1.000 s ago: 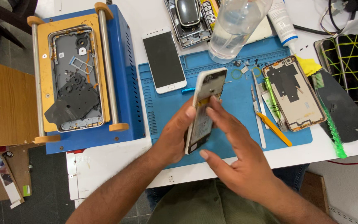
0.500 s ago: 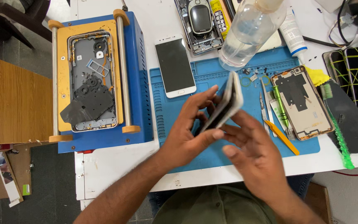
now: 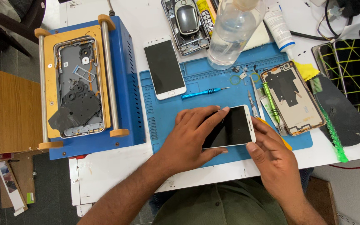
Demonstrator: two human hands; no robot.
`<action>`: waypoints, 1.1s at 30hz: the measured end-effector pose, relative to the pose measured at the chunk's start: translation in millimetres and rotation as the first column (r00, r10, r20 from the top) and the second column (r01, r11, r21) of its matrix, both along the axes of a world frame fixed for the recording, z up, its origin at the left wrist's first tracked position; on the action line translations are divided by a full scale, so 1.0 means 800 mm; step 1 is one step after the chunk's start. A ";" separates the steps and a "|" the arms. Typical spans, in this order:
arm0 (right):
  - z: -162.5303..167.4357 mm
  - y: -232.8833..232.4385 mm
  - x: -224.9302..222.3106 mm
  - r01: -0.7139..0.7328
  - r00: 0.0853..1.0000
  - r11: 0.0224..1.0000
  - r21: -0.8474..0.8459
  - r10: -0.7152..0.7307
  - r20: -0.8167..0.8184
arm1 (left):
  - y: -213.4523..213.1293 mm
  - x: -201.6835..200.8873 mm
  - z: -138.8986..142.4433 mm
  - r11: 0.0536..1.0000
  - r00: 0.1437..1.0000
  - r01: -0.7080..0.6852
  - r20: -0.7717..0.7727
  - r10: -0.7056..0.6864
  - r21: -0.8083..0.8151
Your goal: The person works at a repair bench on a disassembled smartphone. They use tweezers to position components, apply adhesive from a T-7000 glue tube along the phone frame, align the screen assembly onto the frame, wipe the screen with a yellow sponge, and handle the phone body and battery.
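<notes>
Head view. White-framed phone [image 3: 232, 127] lies screen up on the blue work mat [image 3: 167, 121], its long axis running left to right across me. My left hand [image 3: 192, 137] lies flat over the phone's left half, fingers [image 3: 213, 114] spread and pressing down on the glass. My right hand [image 3: 271, 154] meets the phone's right end, thumb at the lower right corner and fingers behind the right edge, a light pinch on the frame. Both hands touch it; the left covers more of it.

Around it on the mat: a second white phone [image 3: 164, 67] upright to the upper left, a blue screwdriver [image 3: 205, 91] just above my left fingers, an opened phone back [image 3: 292, 98] to the right with a green tool [image 3: 270, 100] beside it. Clear plastic bottle [image 3: 234, 31] stands at the mat's top edge.

Containers: the blue heating unit [image 3: 126, 83] on the table's left holds a stripped grey phone frame [image 3: 78, 85] in its orange bed.
</notes>
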State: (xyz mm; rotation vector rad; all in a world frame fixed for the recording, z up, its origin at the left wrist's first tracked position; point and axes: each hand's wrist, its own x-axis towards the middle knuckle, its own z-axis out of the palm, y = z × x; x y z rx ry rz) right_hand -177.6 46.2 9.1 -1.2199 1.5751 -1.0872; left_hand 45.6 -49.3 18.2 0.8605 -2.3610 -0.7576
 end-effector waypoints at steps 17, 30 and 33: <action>-0.007 0.009 0.013 -0.201 0.848 0.922 -0.331 -0.006 -0.531 | 0.075 0.074 -0.010 0.831 0.875 -0.386 -0.127 0.467 0.402; -0.016 0.017 0.006 -0.257 0.852 0.885 -0.387 0.018 -0.524 | 0.095 0.094 0.021 0.659 0.702 -0.680 0.544 0.459 0.322; -0.009 0.030 0.000 -0.242 0.899 0.915 -0.322 0.087 -0.429 | 0.123 0.113 0.010 0.878 0.848 -0.475 0.300 0.437 0.063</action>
